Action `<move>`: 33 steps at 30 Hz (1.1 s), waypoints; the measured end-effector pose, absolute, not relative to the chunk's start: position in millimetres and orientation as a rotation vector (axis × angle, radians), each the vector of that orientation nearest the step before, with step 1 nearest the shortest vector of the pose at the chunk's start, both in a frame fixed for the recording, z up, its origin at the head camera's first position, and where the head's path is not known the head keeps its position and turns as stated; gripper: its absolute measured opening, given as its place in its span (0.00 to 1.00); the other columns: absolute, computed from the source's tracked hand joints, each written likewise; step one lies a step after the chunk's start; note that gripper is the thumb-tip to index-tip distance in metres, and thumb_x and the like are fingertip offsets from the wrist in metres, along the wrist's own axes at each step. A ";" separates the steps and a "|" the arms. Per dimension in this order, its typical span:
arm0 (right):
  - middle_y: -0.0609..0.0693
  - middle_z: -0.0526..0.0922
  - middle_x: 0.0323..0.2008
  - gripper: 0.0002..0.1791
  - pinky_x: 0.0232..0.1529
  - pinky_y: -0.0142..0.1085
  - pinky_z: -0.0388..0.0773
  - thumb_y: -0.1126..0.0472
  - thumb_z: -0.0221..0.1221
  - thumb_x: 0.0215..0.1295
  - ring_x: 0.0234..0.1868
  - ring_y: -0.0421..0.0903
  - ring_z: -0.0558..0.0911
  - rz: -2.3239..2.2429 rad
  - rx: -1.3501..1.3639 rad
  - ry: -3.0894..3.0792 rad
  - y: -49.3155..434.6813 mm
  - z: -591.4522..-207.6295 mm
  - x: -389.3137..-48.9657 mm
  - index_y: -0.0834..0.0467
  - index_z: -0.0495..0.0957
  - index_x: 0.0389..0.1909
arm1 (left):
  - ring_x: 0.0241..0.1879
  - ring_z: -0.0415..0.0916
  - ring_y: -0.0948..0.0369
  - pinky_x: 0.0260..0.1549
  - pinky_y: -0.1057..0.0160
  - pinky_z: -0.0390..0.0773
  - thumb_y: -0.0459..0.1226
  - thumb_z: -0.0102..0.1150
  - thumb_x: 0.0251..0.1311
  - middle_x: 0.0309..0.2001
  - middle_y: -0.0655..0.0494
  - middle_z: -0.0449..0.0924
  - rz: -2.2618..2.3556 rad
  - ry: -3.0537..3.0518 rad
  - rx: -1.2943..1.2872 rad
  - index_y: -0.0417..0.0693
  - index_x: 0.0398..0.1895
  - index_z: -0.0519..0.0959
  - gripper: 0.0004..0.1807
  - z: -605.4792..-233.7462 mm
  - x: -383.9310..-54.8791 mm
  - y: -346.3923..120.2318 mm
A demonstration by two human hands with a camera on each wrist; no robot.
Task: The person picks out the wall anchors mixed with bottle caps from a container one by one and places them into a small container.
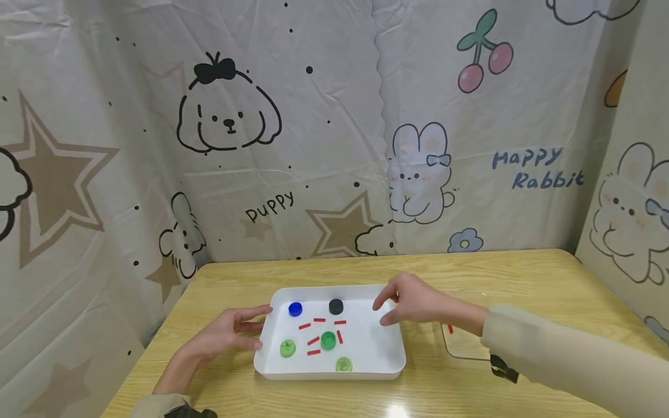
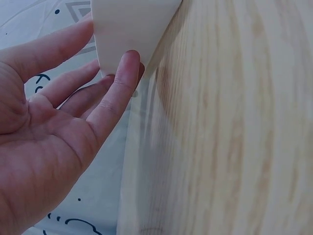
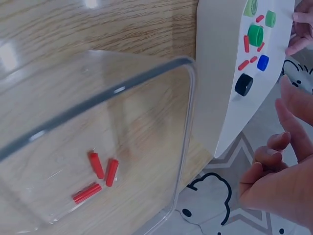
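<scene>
Tray between two hands

The tray (image 1: 373, 351) lies on the table (image 1: 219, 395). Left hand (image 1: 230, 332): fingers spread, fingertips touching the tray's left end. Right hand (image 1: 415, 299): over the right end, thumb and forefinger apart, holding nothing. Inside the tray, six red sticks (image 1: 319, 320) lie scattered about a green cap (image 1: 328, 341), with a blue cap (image 1: 295, 309) and black cap (image 1: 336, 306) along the far side. Right of it, a clear box (image 3: 98, 100) contains three more sticks (image 3: 96, 165).

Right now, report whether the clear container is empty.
Not empty: the clear container holds three short red sticks, seen lying on its bottom in the right wrist view.
</scene>
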State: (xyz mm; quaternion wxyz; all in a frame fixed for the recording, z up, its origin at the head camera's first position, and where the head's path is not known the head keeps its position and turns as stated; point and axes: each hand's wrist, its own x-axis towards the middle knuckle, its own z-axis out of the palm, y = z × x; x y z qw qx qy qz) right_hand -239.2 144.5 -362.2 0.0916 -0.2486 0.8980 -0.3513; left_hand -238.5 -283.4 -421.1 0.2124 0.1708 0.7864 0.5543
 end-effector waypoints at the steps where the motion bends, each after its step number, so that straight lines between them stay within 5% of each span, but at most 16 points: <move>1: 0.49 0.73 0.27 0.11 0.33 0.37 0.67 0.66 0.80 0.52 0.34 0.46 0.69 -1.040 -0.737 2.664 142.3 -363.5 -240.5 0.55 0.93 0.37 | 0.72 0.65 0.33 0.65 0.43 0.74 0.31 0.73 0.61 0.79 0.31 0.57 1.538 2.185 0.473 0.31 0.79 0.62 0.44 -421.2 -238.5 -283.3; 18: 0.44 0.71 0.18 0.13 0.29 0.31 0.64 0.70 0.78 0.53 0.25 0.40 0.68 -0.938 -0.879 2.616 107.6 -372.7 -265.1 0.61 0.92 0.40 | 0.72 0.66 0.33 0.63 0.43 0.76 0.31 0.73 0.62 0.79 0.31 0.57 1.527 2.194 0.443 0.33 0.79 0.63 0.44 -420.9 -238.0 -283.8; 33: 0.46 0.68 0.18 0.12 0.28 0.33 0.63 0.72 0.78 0.53 0.24 0.43 0.67 -0.965 -0.745 2.533 84.6 -394.4 -277.3 0.61 0.92 0.40 | 0.71 0.66 0.33 0.63 0.44 0.76 0.31 0.74 0.61 0.79 0.31 0.57 1.520 2.200 0.440 0.33 0.79 0.63 0.45 -419.6 -239.3 -282.9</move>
